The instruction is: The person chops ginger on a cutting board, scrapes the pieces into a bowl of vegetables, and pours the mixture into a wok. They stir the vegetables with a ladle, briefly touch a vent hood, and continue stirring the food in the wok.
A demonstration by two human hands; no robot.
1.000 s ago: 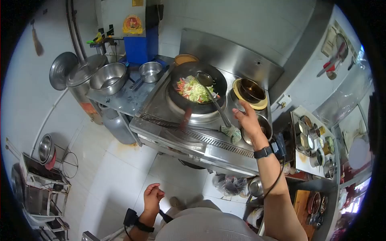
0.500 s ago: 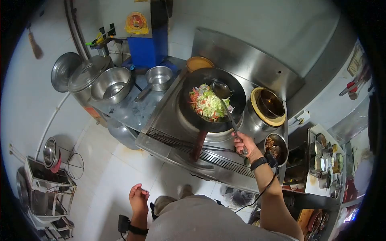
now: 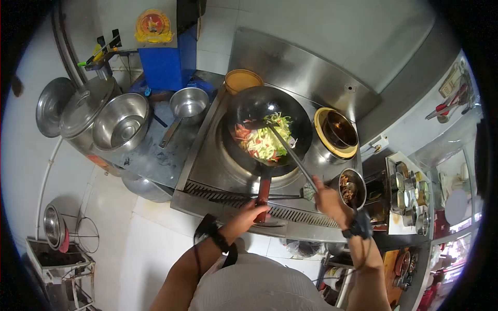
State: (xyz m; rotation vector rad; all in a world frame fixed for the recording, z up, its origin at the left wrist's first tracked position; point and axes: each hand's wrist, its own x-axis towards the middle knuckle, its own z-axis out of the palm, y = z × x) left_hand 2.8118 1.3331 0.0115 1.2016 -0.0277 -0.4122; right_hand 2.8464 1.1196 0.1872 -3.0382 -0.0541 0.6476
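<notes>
A black wok (image 3: 268, 109) sits on the steel stove (image 3: 212, 166), holding chopped cabbage, carrot and tomato (image 3: 262, 139). My left hand (image 3: 248, 213) is closed on the wok's red handle (image 3: 264, 191) at the stove's front edge. My right hand (image 3: 327, 198) grips the long steel ladle (image 3: 288, 147) by its end; the ladle's bowl lies in the vegetables.
A yellow-rimmed pot (image 3: 337, 132) stands right of the wok, a small bowl of food (image 3: 350, 187) in front of it. Seasoning tins (image 3: 410, 194) fill a tray at right. Steel bowls (image 3: 120, 124), a saucepan (image 3: 188, 103) and a lidded pot (image 3: 83, 106) crowd the left counter.
My left hand rose from beside my body and took the wok's red handle. My right hand pushed the ladle left into the vegetables.
</notes>
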